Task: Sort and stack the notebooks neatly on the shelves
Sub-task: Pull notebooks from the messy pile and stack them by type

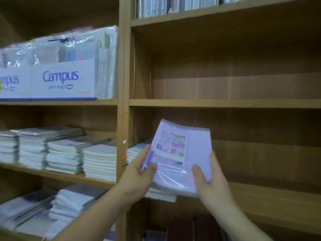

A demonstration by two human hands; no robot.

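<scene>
Notebooks (pixel 180 153), tilted, gripped between hands (pixel 175 173)

Place: a stationery shop or its stockroom; which of the two cannot be told.
Shelving: tall wooden shelf units (pixel 124 101) stand side by side and fill the whole frame, several boards high.
Branded boxes: at the left of the frame, white display boxes (pixel 62 80) printed "Campus" stand on a board.
Wrapped stock: plastic-wrapped packs (pixel 104 58) stand upright behind and beside the boxes, and more line the top right of the frame.
Bulk goods: at lower left, flat stacks of notebooks (pixel 99 160) lie in rows, many alike, close together.
Sealed item: at lower centre, a lilac pack (pixel 198 145) sits in clear film with a printed insert.
</scene>
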